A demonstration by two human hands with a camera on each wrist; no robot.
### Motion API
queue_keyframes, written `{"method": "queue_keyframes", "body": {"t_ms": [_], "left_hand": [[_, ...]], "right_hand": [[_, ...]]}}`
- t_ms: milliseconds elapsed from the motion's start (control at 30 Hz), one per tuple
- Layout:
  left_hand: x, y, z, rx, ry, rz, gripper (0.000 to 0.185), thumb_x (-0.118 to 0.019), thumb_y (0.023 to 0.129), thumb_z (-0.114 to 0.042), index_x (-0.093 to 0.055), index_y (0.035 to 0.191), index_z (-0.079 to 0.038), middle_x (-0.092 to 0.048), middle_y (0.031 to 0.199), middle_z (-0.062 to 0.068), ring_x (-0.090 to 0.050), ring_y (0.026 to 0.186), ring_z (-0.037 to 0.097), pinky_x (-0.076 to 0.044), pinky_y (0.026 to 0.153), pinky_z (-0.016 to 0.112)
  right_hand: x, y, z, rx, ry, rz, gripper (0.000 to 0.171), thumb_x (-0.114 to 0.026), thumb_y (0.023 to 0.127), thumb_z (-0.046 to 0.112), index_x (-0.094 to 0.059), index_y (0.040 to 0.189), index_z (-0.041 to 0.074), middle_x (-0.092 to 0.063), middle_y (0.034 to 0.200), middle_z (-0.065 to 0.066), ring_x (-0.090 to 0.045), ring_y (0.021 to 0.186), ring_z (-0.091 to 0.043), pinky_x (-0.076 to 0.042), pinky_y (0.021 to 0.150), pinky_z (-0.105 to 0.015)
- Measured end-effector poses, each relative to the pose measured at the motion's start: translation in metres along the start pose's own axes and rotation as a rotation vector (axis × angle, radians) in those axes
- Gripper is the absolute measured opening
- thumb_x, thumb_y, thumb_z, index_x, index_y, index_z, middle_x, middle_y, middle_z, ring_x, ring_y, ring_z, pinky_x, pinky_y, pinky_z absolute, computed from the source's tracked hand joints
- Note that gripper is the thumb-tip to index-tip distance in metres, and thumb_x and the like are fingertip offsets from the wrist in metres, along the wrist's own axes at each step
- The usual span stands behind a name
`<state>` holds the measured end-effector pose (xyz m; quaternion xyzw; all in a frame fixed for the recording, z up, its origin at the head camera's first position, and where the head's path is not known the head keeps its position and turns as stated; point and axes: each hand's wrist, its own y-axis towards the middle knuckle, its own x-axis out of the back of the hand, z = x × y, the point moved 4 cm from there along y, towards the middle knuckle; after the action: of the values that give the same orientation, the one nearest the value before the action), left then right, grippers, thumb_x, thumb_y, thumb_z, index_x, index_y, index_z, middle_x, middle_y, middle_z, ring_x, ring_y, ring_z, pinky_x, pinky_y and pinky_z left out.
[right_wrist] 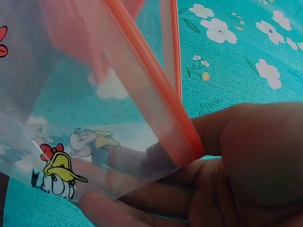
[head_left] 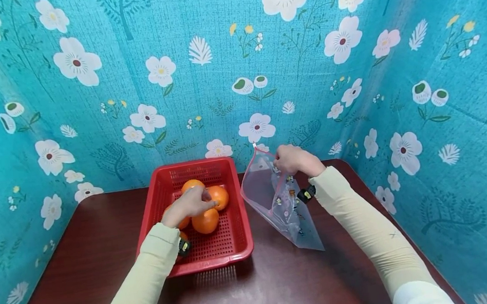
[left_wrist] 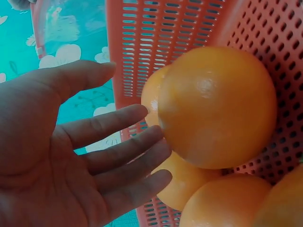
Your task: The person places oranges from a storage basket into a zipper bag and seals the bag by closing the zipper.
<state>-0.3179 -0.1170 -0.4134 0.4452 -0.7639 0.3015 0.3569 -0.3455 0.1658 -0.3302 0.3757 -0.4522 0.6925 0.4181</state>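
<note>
A dark brown table holds a red perforated basket, with a clear zip bag just right of it. The right hand pinches the bag's orange-edged top, holding it upright. Inside the basket, the left hand lies open, straight fingers touching an orange among several others.

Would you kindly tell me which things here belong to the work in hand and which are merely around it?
In hand:
oranges
red basket
clear zip bag, pinched by the right hand
left hand, open on the oranges

Around:
brown table
floral blue backdrop
</note>
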Motion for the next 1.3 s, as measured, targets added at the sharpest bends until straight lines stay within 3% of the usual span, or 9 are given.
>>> {"method": "queue_keyframes", "body": {"t_ms": [133, 267, 400, 733, 1100, 1300], "left_hand": [[-0.003, -0.001, 0.003, 0.009, 0.033, 0.054, 0.029, -0.072, 0.095, -0.022, -0.066, 0.108, 0.002, -0.066, 0.092, 0.010, -0.056, 0.077, 0.018, -0.051, 0.072, 0.033], [-0.008, -0.004, 0.008, 0.044, 0.042, 0.143, 0.048, -0.079, 0.088, -0.021, -0.063, 0.129, -0.001, -0.066, 0.121, 0.010, -0.059, 0.100, 0.022, -0.054, 0.091, 0.042], [-0.014, -0.005, 0.013, 0.104, 0.031, 0.196, 0.060, -0.084, 0.082, -0.020, -0.062, 0.136, -0.010, -0.063, 0.127, 0.007, -0.056, 0.108, 0.025, -0.053, 0.095, 0.048], [-0.017, 0.000, 0.015, 0.063, 0.141, 0.200, 0.064, -0.087, 0.079, -0.017, -0.060, 0.136, -0.004, -0.063, 0.129, 0.011, -0.057, 0.102, 0.022, -0.052, 0.094, 0.042], [-0.016, 0.000, 0.017, 0.078, 0.125, 0.193, 0.065, -0.088, 0.077, -0.013, -0.061, 0.135, -0.003, -0.065, 0.126, 0.010, -0.061, 0.103, 0.022, -0.054, 0.093, 0.042], [-0.015, 0.000, 0.019, 0.107, 0.108, 0.200, 0.065, -0.088, 0.079, -0.018, -0.060, 0.136, -0.006, -0.063, 0.126, 0.008, -0.059, 0.102, 0.022, -0.054, 0.094, 0.043]], "right_hand": [[-0.001, 0.000, -0.002, -0.002, 0.003, 0.009, 0.044, -0.042, 0.107, 0.019, -0.040, 0.064, 0.015, -0.033, 0.053, 0.003, -0.027, 0.045, -0.010, -0.031, 0.047, -0.027], [-0.002, 0.001, -0.004, -0.007, 0.005, 0.014, 0.046, -0.042, 0.108, 0.020, -0.039, 0.062, 0.015, -0.033, 0.053, 0.003, -0.026, 0.045, -0.010, -0.031, 0.047, -0.027], [-0.003, 0.001, -0.005, -0.011, 0.012, 0.011, 0.046, -0.043, 0.108, 0.021, -0.039, 0.062, 0.015, -0.033, 0.053, 0.003, -0.027, 0.045, -0.011, -0.031, 0.047, -0.027], [-0.007, 0.001, -0.006, -0.018, 0.035, 0.026, 0.045, -0.044, 0.107, 0.021, -0.041, 0.063, 0.015, -0.033, 0.053, 0.003, -0.026, 0.045, -0.010, -0.031, 0.047, -0.027], [-0.004, 0.000, -0.005, -0.034, 0.018, 0.013, 0.044, -0.045, 0.107, 0.022, -0.042, 0.063, 0.015, -0.036, 0.054, 0.003, -0.028, 0.046, -0.010, -0.031, 0.045, -0.026], [-0.003, 0.002, -0.005, -0.036, 0.024, 0.008, 0.042, -0.045, 0.107, 0.023, -0.042, 0.065, 0.014, -0.036, 0.054, 0.003, -0.028, 0.045, -0.010, -0.031, 0.046, -0.026]]}}
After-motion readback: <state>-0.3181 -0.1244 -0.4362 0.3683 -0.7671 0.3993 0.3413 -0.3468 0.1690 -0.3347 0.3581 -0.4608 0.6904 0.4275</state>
